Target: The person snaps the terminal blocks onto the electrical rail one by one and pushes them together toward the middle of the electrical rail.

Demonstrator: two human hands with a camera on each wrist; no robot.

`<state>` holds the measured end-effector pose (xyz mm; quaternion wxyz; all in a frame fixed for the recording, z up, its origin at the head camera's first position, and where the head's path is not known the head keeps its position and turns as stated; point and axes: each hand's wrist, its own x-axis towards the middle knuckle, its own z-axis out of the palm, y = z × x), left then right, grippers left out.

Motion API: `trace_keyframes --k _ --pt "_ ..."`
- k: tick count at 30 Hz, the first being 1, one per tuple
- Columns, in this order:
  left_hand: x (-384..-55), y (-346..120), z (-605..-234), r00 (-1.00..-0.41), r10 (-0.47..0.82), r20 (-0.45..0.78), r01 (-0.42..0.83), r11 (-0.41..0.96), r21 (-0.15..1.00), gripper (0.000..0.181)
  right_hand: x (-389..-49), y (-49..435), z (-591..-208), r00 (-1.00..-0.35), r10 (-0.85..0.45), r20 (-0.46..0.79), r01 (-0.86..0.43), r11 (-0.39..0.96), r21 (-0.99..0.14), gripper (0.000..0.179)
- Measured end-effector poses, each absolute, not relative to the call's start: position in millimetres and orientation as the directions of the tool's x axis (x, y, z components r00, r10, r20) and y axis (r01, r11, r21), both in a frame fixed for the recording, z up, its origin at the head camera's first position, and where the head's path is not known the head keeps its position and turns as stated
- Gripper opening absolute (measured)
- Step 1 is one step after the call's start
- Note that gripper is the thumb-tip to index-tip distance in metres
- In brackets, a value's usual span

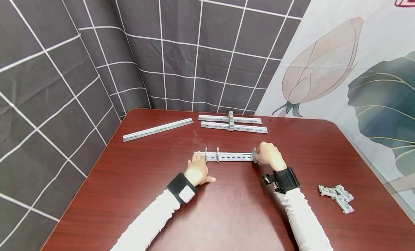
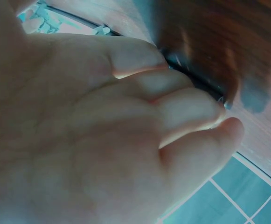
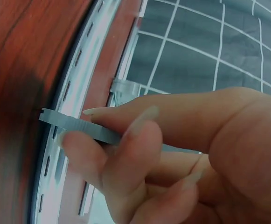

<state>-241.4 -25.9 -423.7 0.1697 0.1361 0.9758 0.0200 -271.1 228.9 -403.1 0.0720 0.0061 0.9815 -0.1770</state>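
Observation:
A slotted metal DIN rail (image 1: 235,157) lies across the middle of the table. My left hand (image 1: 197,170) rests on its left end with the fingers laid straight over it; the left wrist view shows mostly the palm side of this hand. Just right of those fingers, two thin grey terminal blocks stand upright on the rail, a nearer one (image 1: 206,154) and a farther one (image 1: 218,155). At the rail's right end my right hand (image 1: 269,155) pinches another grey terminal block (image 3: 79,125) between thumb and fingers. This block lies crosswise over the rail; whether it is clipped on, I cannot tell.
A bare DIN rail (image 1: 157,129) lies slanted at the back left. Behind the middle rail, two parallel rails (image 1: 210,117) lie with a row of terminal blocks (image 1: 231,121) across them. Several loose terminal blocks (image 1: 340,200) are piled at the right of the table (image 1: 233,215).

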Motion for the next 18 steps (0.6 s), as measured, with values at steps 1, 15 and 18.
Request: trace_keyframes --k 1,15,18 --pt "-241.8 -26.1 -423.2 -0.908 0.272 -0.318 0.258 0.962 0.085 0.091 -271.7 227.3 -402.9 -0.990 -0.017 -0.140 0.034 0.935 -0.352 0.036" --pt "-240.7 -26.5 -421.5 -0.909 0.261 -0.324 0.243 0.965 0.094 0.092 -270.7 202.4 -411.1 -0.993 -0.061 -0.101 -0.017 0.922 -0.387 0.027" --pt "-240.5 -26.1 -421.3 -0.909 0.259 -0.328 0.241 0.966 0.096 0.092 -270.1 198.6 -413.3 -0.994 -0.077 -0.078 -0.040 0.920 -0.389 0.026"
